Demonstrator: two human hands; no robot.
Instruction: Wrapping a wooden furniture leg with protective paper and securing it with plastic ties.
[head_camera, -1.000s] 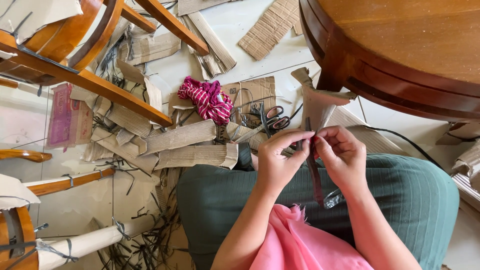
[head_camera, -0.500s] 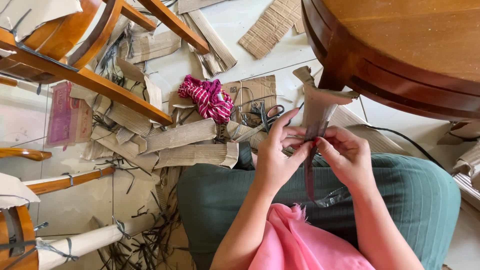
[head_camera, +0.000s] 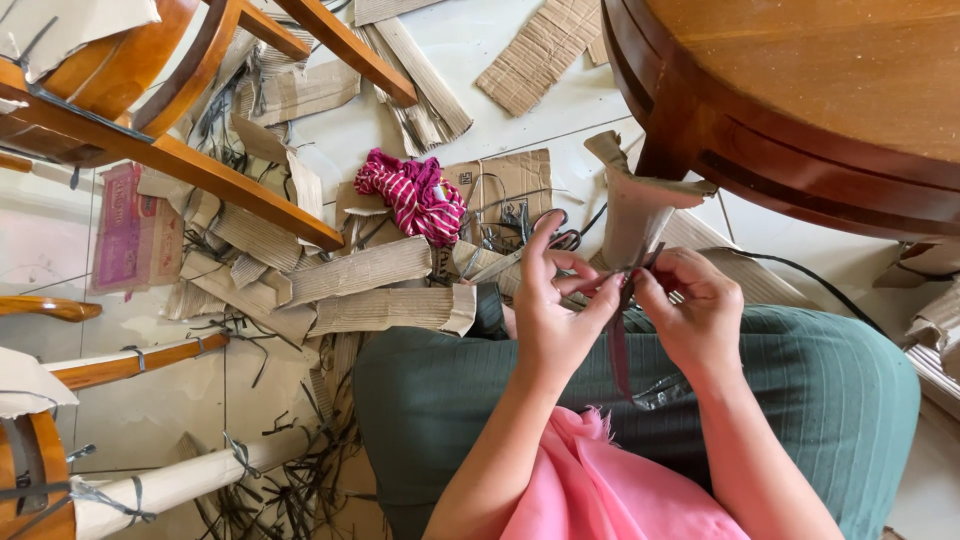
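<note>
I sit on the floor, green-trousered knees (head_camera: 800, 390) under my hands. My left hand (head_camera: 556, 310) and my right hand (head_camera: 690, 305) meet above my lap and pinch the top of a thin dark strap (head_camera: 617, 345) between their fingertips. The strap hangs down between both hands over my lap. Just behind the hands stands a table leg wrapped in brown cardboard (head_camera: 638, 205). Scissors (head_camera: 560, 240) lie on the floor beyond my left hand.
A round wooden table (head_camera: 800, 90) overhangs at top right. Wooden chair legs (head_camera: 200, 170) cross the left side. Corrugated cardboard strips (head_camera: 370, 290), dark strap offcuts (head_camera: 300, 470) and a pink striped cloth (head_camera: 410, 195) litter the floor. A pink cloth (head_camera: 600, 490) lies on my lap.
Both hands have lifted slightly toward the wrapped table leg, still holding the strap; my left fingers have spread more.
</note>
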